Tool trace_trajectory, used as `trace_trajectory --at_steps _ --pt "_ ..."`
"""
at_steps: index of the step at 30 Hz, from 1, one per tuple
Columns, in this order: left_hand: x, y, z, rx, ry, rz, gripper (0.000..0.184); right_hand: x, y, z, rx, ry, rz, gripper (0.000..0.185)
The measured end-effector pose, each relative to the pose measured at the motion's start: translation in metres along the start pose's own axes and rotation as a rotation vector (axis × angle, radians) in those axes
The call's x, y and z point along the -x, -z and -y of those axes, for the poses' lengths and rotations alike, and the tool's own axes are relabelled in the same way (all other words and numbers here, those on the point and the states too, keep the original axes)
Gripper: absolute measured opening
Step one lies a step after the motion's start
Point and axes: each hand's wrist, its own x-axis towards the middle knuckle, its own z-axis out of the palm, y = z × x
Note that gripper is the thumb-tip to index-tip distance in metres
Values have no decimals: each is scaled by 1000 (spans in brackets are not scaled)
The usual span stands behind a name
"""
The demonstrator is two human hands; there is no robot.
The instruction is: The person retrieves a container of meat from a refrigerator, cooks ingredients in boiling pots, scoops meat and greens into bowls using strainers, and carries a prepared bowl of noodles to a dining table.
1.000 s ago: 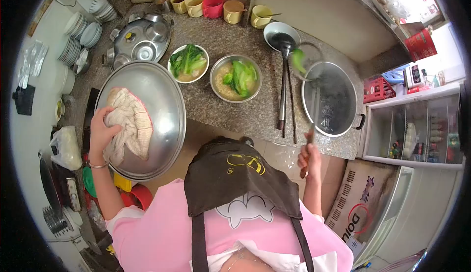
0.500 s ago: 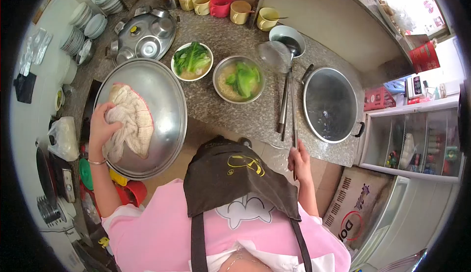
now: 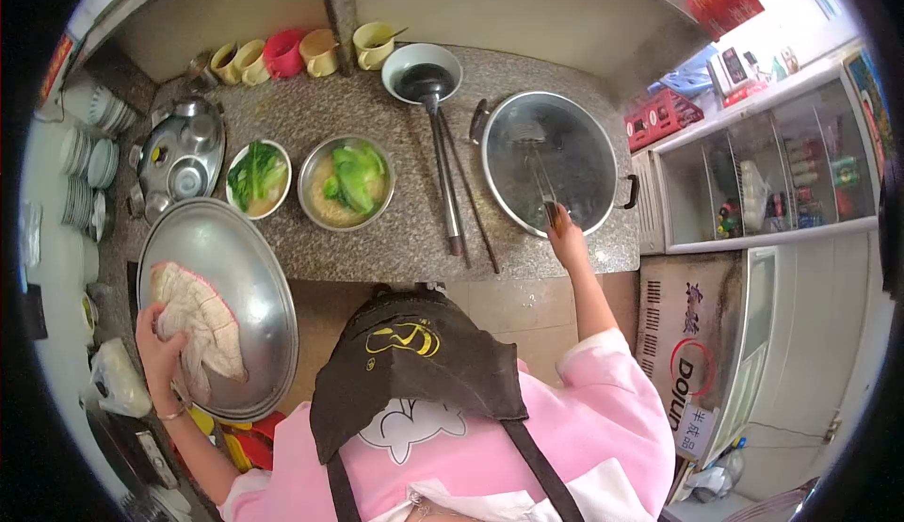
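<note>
My left hand (image 3: 162, 351) grips a crumpled cream cloth (image 3: 202, 320) on top of a large round metal lid (image 3: 259, 305). My right hand (image 3: 567, 240) is closed on the handle of a strainer (image 3: 539, 166), whose head is down inside the big steaming pot (image 3: 603, 145). Left of the pot, a black ladle (image 3: 439, 160) rests in a grey-white bowl (image 3: 452, 61), with long chopsticks (image 3: 476, 204) beside it. A metal bowl (image 3: 325, 209) and a white bowl (image 3: 268, 204) hold broth topped with green leaves.
Several cups (image 3: 282, 53) line the back wall. A round metal tray (image 3: 155, 178) with small containers stands at the left, near stacked plates (image 3: 77, 150). On the right are a red crate (image 3: 664, 117), a glass-door fridge (image 3: 772, 178) and a cardboard box (image 3: 683, 334).
The view has turned to the right. My right hand has brought the strainer from beside the bowls back to the pot and lowered its head inside. My left hand stays on the cloth.
</note>
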Motion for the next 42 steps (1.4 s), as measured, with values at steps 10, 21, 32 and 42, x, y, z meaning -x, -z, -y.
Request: trace_trajectory --at_steps 10,21,32,42 --pt "7 -14 -78 -60 96 17 46 -99 -10 -57 287 83 106 53" --pt "17 -43 -99 32 169 9 45 -74 24 -154 76 -58 242 41" --pt "23 -55 -98 33 134 -20 44 -43 15 -46 -1357 -841 720 18" --pt "22 -41 -99 6 96 -33 44 -58 -33 -3 -1722 -789 684 16"
